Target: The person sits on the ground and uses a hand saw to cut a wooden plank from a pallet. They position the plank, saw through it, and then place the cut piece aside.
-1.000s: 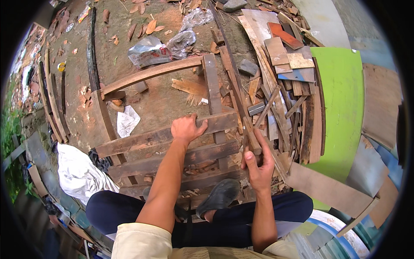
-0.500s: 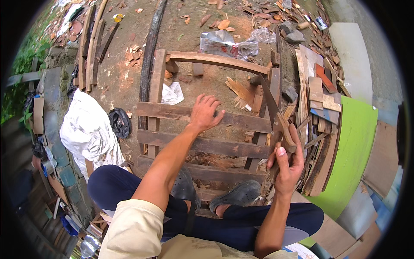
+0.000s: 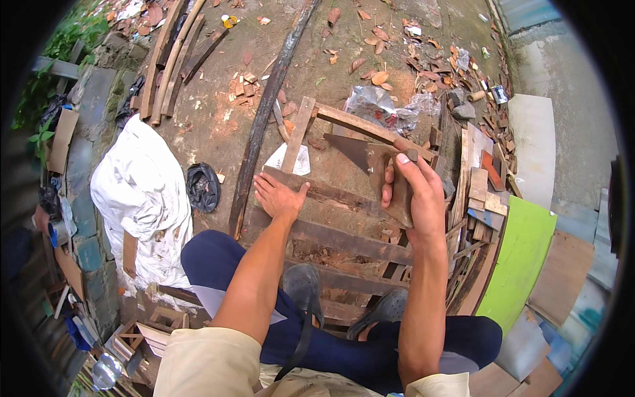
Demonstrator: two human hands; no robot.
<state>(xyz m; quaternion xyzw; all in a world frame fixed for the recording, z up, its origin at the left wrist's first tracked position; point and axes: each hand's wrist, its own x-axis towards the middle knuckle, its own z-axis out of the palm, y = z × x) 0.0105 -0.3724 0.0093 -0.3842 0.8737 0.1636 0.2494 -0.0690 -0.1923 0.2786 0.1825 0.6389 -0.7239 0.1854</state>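
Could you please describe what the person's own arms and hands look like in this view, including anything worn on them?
Both forearms are bare, with no gloves, watch or rings that I can make out on the left hand or the right hand. Short, pale beige sleeves end near the elbows, at the lower edge of the picture.

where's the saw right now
In the head view, right of centre: the right hand holds the saw by its wooden handle above the wooden frame, blade pointing up-left.

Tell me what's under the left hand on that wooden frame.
The left hand lies flat on a dark, weathered slat of the wooden frame. The slat runs on toward the right hand, which holds a handsaw. The wood directly beneath the palm is covered.
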